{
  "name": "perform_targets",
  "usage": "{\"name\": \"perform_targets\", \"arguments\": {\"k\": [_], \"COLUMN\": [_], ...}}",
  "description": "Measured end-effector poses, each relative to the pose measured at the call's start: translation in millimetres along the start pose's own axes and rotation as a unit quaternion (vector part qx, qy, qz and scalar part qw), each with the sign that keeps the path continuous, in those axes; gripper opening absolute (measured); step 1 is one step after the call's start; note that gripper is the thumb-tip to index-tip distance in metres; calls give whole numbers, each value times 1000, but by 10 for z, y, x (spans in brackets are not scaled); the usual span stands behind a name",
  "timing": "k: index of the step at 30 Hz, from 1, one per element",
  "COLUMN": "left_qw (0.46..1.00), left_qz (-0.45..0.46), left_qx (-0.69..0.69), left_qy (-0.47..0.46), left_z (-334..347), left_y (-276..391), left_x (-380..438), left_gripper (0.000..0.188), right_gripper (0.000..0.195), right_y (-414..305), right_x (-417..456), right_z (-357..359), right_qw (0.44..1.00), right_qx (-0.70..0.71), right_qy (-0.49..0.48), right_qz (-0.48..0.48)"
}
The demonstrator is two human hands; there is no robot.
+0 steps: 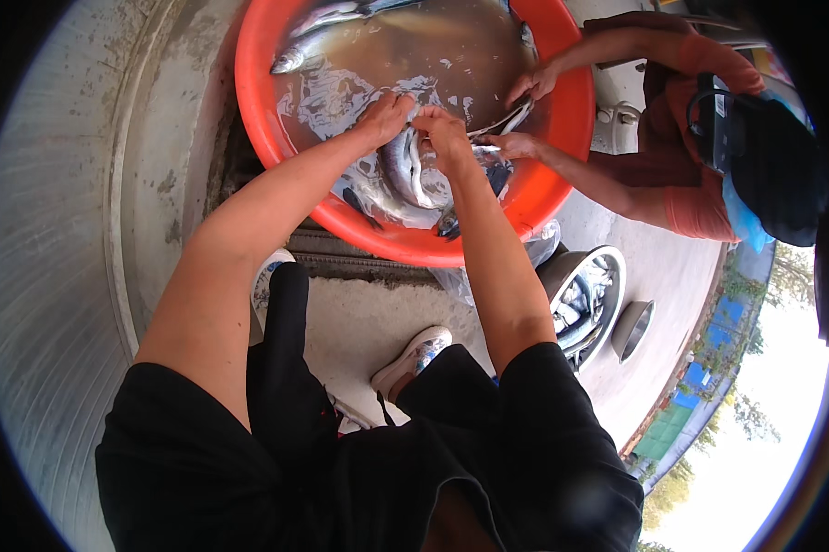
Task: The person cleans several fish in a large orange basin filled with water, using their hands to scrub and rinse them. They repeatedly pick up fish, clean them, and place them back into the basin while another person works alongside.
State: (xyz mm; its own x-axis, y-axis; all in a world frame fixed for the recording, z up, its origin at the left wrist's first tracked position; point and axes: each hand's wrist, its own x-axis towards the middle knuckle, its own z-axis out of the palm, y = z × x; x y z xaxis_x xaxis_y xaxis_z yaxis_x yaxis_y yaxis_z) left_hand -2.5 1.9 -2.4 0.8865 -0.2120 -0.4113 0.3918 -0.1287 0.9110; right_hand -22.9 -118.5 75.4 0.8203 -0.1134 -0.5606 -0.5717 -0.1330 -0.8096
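Observation:
Between my hands is a silvery fish (399, 165), slit along its belly, over the murky water (449, 41) of a large orange plastic tub (359, 234). My left hand (387, 114) grips one end of it. Close beside, my right hand (443, 131) pinches near the same end, its fingertips partly hidden. The fish's body hangs down toward me, into or just above the water. Another fish head (447, 222) shows by the tub's near wall, and a dark tail (361, 207) lies to its left. A whole fish (304, 55) floats at the far left.
A co-worker's hands (528, 86) handle another opened fish (518, 119) at the tub's right side. On the concrete floor stand a metal basin of fish (621, 265) and a smaller metal bowl (635, 331). Clear plastic (456, 284) lies under the tub's edge. A wall (62, 207) rises left.

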Motion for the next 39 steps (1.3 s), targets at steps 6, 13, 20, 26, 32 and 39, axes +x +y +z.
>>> {"name": "perform_targets", "arguments": {"k": [6,13,20,26,32,39], "left_qw": [989,998,999,997,991,993], "left_qz": [8,48,2,-3,-41,-58], "left_qx": [-117,-46,10,36,77,35], "left_qy": [-96,-3,42,61,104,98], "left_z": [-50,22,-15,-9,-71,-73], "left_y": [212,84,105,77,31,-59], "left_x": [-153,-55,-8,2,87,135], "left_gripper": [55,44,44,48,52,57], "right_gripper": [20,12,9,10,9,6], "right_y": [-2,196,324,373,394,349], "right_x": [41,54,-44,-162,-261,-393], "right_z": [1,106,327,389,512,529], "right_qw": [973,988,974,967,961,967], "right_qx": [-215,-101,-1,55,78,163], "right_qy": [28,70,168,160,178,135], "right_qz": [-77,-99,-149,-189,-196,-140]}}
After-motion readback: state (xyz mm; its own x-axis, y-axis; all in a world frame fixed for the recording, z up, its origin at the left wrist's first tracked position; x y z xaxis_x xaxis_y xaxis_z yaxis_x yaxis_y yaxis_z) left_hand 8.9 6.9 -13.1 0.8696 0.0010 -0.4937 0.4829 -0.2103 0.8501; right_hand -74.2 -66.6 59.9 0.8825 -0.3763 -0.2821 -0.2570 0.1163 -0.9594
